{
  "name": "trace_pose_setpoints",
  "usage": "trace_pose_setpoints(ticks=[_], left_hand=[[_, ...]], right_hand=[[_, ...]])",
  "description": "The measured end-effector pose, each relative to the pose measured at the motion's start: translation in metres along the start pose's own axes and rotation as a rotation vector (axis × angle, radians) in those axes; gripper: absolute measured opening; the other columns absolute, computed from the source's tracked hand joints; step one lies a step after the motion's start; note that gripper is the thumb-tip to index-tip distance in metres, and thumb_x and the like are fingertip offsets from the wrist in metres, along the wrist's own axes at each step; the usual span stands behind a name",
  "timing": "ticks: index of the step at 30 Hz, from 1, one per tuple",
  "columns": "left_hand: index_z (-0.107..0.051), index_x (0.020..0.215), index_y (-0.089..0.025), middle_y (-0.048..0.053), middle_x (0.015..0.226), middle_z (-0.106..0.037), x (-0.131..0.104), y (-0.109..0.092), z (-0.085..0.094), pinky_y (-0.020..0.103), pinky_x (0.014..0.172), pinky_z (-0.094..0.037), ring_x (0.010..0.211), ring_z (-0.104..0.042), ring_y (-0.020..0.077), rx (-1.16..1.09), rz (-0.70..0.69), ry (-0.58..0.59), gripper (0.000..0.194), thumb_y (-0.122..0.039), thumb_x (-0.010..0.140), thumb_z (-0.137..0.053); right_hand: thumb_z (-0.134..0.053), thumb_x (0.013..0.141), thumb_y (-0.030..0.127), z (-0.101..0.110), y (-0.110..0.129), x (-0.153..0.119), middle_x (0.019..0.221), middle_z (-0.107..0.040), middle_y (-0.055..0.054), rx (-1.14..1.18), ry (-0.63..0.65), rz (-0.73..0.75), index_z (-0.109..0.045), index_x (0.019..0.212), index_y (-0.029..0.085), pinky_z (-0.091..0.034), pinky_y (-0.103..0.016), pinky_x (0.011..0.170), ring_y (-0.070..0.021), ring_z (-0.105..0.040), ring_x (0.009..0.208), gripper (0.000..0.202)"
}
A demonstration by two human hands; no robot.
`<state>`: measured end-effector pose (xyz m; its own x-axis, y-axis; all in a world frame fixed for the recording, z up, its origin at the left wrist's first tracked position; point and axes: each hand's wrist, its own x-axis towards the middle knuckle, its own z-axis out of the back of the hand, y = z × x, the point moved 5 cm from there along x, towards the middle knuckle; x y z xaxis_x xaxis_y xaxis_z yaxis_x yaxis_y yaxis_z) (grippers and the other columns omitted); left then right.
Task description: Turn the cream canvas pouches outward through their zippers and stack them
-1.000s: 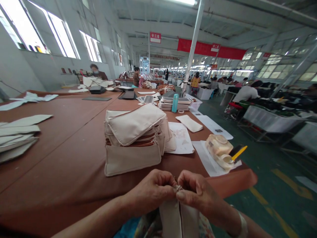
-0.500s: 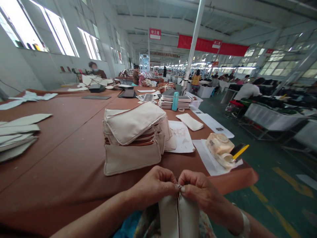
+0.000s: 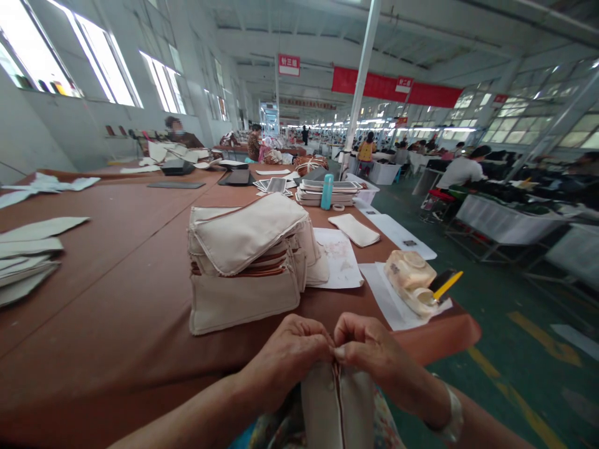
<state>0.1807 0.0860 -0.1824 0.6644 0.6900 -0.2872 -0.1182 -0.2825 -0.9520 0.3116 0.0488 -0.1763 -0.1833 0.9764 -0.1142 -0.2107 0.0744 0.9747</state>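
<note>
The cream fabric piece [image 3: 318, 405] hangs below the fingers at the bench's near edge, over the person's lap, its dark centre seam running downward. Left hand [image 3: 292, 352] and right hand [image 3: 374, 349] are closed, pinching its top end from either side; the fingertips conceal what exactly is gripped, possibly a folded edge. Risk noted: uneven pull between the hands could skew the seam or pucker the end, and a slipped pinch could let the fold open. Beyond, on the brown-covered bench [image 3: 116, 274], stands a stack of cream pieces [image 3: 246, 299]; its top piece lies askew, so a forearm knock could slide it off. To the right, a glue-stained container [image 3: 409, 274] sits on white paper [image 3: 381, 299] near the corner, exposed to an elbow.
</note>
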Motion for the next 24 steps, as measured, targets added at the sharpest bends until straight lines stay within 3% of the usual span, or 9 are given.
trace_pose_setpoints(ticks=[2,7,15,24], left_hand=[[-0.063,0.061,-0.011,-0.003,0.051,-0.044,-0.001,0.003,-0.002,0.025,0.050,-0.023,0.050,-0.030,0.0095,-0.020,-0.011,-0.027,0.013,-0.022,0.065,-0.059],[-0.063,0.064,-0.012,-0.002,0.052,-0.046,-0.001,0.011,-0.004,0.025,0.051,-0.025,0.051,-0.033,0.0101,-0.035,-0.012,-0.094,0.014,-0.026,0.065,-0.060],[-0.062,0.063,-0.012,-0.002,0.052,-0.047,-0.003,0.002,-0.004,0.025,0.050,-0.022,0.051,-0.032,0.0095,-0.058,0.008,-0.035,0.015,-0.027,0.065,-0.061],[-0.066,0.067,-0.010,0.000,0.058,-0.052,0.007,0.000,0.003,0.023,0.051,-0.025,0.055,-0.037,0.0103,0.153,-0.014,-0.001,0.017,-0.026,0.066,-0.060]], right_hand=[[-0.055,0.071,0.018,0.002,-0.002,0.001,0.062,-0.049,0.004,-0.013,-0.013,-0.021,-0.053,0.072,0.017,-0.028,-0.024,0.053,-0.0114,-0.039,0.059,0.003],[-0.050,0.063,0.013,0.006,-0.002,0.000,0.062,-0.051,0.003,-0.017,-0.007,-0.074,-0.055,0.072,0.016,-0.028,-0.025,0.053,-0.0116,-0.040,0.059,0.011],[-0.053,0.075,0.024,0.008,0.007,-0.005,0.068,-0.050,0.003,-0.068,0.012,-0.014,-0.057,0.079,0.016,-0.032,-0.025,0.056,-0.0128,-0.041,0.065,0.009],[-0.052,0.074,0.014,0.008,0.008,-0.006,0.062,-0.053,0.003,-0.286,-0.065,0.010,-0.057,0.070,0.016,-0.031,-0.023,0.051,-0.0113,-0.044,0.060,0.006]])
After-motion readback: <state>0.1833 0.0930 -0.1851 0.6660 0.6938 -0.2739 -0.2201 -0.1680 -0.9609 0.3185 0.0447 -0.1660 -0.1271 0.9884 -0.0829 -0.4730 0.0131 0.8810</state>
